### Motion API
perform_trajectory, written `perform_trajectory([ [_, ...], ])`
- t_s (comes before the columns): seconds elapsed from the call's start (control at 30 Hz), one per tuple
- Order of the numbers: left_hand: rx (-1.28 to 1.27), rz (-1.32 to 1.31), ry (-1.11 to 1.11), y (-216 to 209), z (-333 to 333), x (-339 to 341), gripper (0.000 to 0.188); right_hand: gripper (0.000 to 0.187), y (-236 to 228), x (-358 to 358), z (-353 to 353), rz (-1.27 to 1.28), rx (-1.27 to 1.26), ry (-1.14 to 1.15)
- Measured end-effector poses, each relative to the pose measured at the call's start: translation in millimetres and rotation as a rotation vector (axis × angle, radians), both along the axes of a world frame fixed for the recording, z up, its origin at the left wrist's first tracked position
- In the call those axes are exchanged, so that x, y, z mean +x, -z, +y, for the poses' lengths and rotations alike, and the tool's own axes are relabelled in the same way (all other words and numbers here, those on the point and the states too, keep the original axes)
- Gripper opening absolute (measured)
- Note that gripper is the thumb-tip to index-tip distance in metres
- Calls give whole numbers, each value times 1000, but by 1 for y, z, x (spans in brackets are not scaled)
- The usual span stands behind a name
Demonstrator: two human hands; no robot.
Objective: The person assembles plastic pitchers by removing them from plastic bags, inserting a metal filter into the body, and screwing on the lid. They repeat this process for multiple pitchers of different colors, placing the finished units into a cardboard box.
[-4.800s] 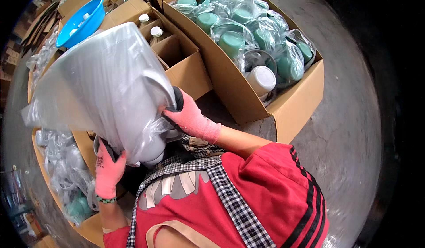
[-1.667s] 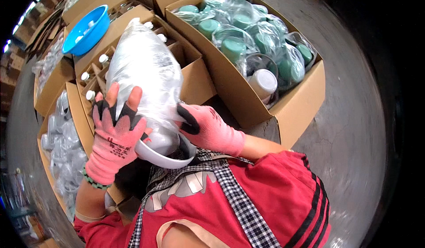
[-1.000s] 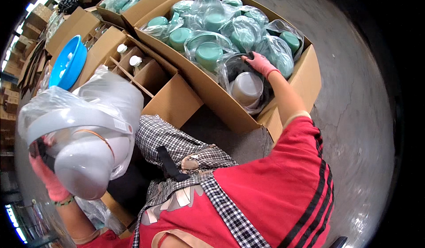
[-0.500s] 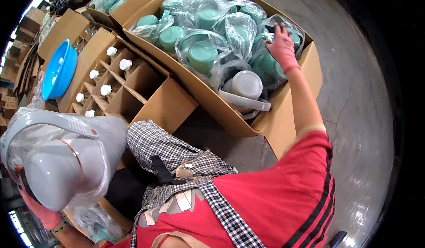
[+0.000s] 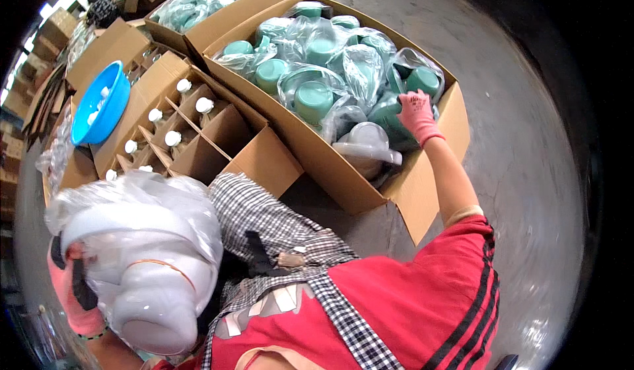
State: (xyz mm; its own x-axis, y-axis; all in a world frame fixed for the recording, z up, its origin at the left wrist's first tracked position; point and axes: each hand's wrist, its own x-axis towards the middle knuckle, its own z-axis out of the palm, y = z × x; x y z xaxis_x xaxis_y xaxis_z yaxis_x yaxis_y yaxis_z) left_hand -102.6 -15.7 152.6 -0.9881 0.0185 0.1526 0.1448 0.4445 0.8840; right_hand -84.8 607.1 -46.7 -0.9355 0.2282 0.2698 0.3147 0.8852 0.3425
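Note:
My left hand (image 5: pixel 74 287), in a pink glove with dark patches, grips a light grey handled jug (image 5: pixel 158 310) wrapped in clear plastic. The jug tilts with its narrow end toward me, and a thin copper-coloured band circles it. Part of the left hand is hidden behind the wrapping. My right hand (image 5: pixel 417 117), gloved in pink, reaches into a large carton (image 5: pixel 330 185), its fingers curled beside a bagged green jug (image 5: pixel 389 115). What lies under those fingers is hidden. Farther in stands another green jug (image 5: pixel 422 79); nearer me lies a grey jug (image 5: pixel 370 135).
Left of the large carton, a divided carton (image 5: pixel 247 165) holds several white-capped bottles (image 5: pixel 205 106). On its far-left side rests a blue basin (image 5: pixel 109 102) with small white pieces inside. Another carton (image 5: pixel 244 6) of bagged green items stands behind. Grey floor (image 5: pixel 522 172) extends at right.
My right hand has drawn back toward me inside the carton, its fingers now more curled. My left hand has moved rightward with the grey jug, which now points lower and closer to my body.

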Motion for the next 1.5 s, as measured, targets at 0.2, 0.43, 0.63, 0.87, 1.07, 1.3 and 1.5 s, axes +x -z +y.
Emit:
perform_trajectory([
  [0.2,133,48,328,1,21,-26,44,28,-141,53,-19,252,-120,97],
  [0.43,86,270,302,24,0,-76,32,46,-178,111,11,505,-185,338],
  [0.63,508,168,298,-10,22,-85,34,35,-194,188,57,849,-888,468],
  [0.87,-205,727,191,-82,94,-104,42,32,-163,268,33,1175,-1189,469],
  [1.07,454,409,526,-106,203,-134,37,35,-137,306,37,1391,-1393,553],
  [1.3,910,-280,1186,-75,380,-144,27,31,-135,304,11,1544,-1082,641],
  [1.5,891,-644,1114,30,444,-219,18,22,-157,323,-10,1433,-889,470],
])
